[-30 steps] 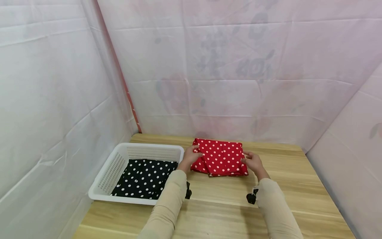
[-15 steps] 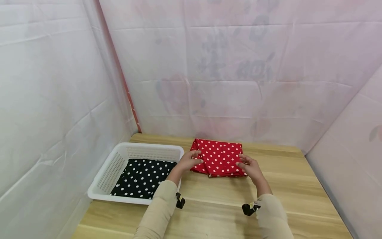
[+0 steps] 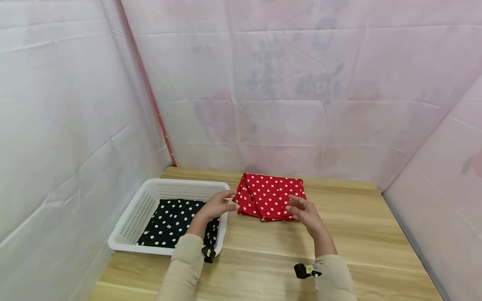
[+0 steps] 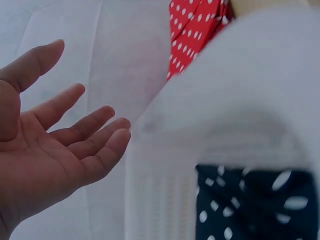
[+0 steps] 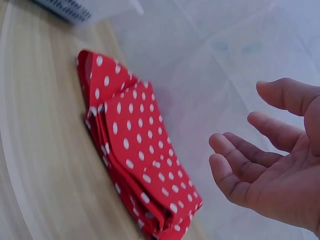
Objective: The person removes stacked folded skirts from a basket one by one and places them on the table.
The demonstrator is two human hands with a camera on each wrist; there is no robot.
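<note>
Sheeting, pale and creased, hung down the far left and carried on across the back and the right side, with a red strip slanting down near the left corner. A white plastic basket with slotted walls stood on the left part of the wooden surface. Black cloth with white dots lay flat inside it, partly covered in the head view by the left forearm in its beige sleeve. A small black device sat at that cuff. The left hand was above the basket's right rim, its fingers apart and gently bent, the thumb well spread, holding nothing. In the left wrist view a gap showed between its fingertips and the cloths. Red cloth with white dots lay folded on the surface, just right of the basket and close to the back edge; a diagonal fold crossed its left part, and the right wrist view showed layered edges along one side. The right hand hovered near the red cloth's right end, fingers loosely bent, thumb spread, gripping nothing. Another black device sat at the right cuff.
</note>
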